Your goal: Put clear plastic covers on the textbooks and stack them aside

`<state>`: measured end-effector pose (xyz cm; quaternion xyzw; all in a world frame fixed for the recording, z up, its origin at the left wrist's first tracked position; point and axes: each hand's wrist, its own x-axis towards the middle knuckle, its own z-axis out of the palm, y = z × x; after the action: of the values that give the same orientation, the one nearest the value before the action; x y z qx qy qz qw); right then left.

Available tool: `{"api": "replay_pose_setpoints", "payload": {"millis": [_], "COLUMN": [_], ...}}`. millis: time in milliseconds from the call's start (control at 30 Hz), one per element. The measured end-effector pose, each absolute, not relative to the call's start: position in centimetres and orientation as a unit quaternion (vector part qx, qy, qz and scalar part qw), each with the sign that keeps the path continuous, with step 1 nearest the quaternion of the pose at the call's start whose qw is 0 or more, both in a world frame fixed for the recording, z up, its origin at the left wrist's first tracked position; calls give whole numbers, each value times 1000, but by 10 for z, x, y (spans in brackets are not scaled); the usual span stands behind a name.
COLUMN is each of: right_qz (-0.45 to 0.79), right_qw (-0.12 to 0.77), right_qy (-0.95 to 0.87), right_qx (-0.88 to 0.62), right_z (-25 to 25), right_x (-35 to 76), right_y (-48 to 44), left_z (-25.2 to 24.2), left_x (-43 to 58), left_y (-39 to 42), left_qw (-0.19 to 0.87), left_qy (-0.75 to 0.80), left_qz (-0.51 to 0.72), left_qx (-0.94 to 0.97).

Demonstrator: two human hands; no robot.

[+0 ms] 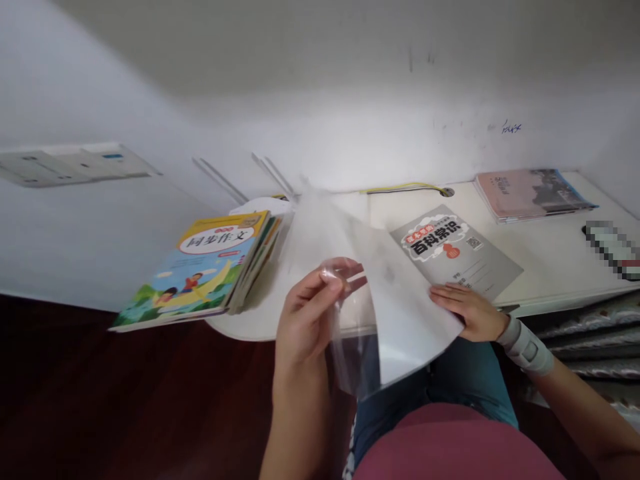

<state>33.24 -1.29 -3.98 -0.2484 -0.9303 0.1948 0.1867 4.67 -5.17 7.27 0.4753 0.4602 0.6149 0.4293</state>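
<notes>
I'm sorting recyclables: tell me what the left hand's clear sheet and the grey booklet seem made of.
Clear sheet: probably thin, glossy plastic; it's see-through, with pale glints.
Grey booklet: likely paper or card, fairly matte; its printed cover shows no strong glare, though a coating is possible.

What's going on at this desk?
Someone is handling thin sheets at a white desk. Their left hand pinches clear film, while their right hand rests at the edge of a white sheet, close to a gray booklet. A stack of books sits to the left, and a pink book lies farther back on the right.
</notes>
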Motion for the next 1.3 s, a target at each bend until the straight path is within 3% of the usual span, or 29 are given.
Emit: {"api": "replay_pose_setpoints", "payload": {"millis": [167, 300, 367, 500, 633, 967, 1300], "right_qz": [407, 460, 467, 285, 76, 133, 135], "right_qw": [325, 438, 455, 405, 301, 226, 276], "right_qy": [-775, -585, -524, -563, -605, -671, -673], "right_qx": [-359, -504, -548, -662, -733, -693, -673], "right_z": [-39, -44, -47, -51, -54, -44, -39], "right_x": [369, 391, 401, 418, 429, 431, 418], "right_y": [-21, -20, -13, 3, 17, 107, 157], "left_z": [70, 33, 7, -32, -38, -7, -6], "left_x": [80, 95, 96, 93, 91, 68, 68], "left_y": [-34, 4, 25, 59, 65, 69, 119], "left_qw": [344, 159, 121, 83, 54, 129, 147], "left_qy": [401, 531, 605, 668, 644, 733, 769], "left_qz": [534, 342, 239, 119, 116, 81, 146], "left_qx": [660, 759, 750, 730, 755, 663, 605]}}
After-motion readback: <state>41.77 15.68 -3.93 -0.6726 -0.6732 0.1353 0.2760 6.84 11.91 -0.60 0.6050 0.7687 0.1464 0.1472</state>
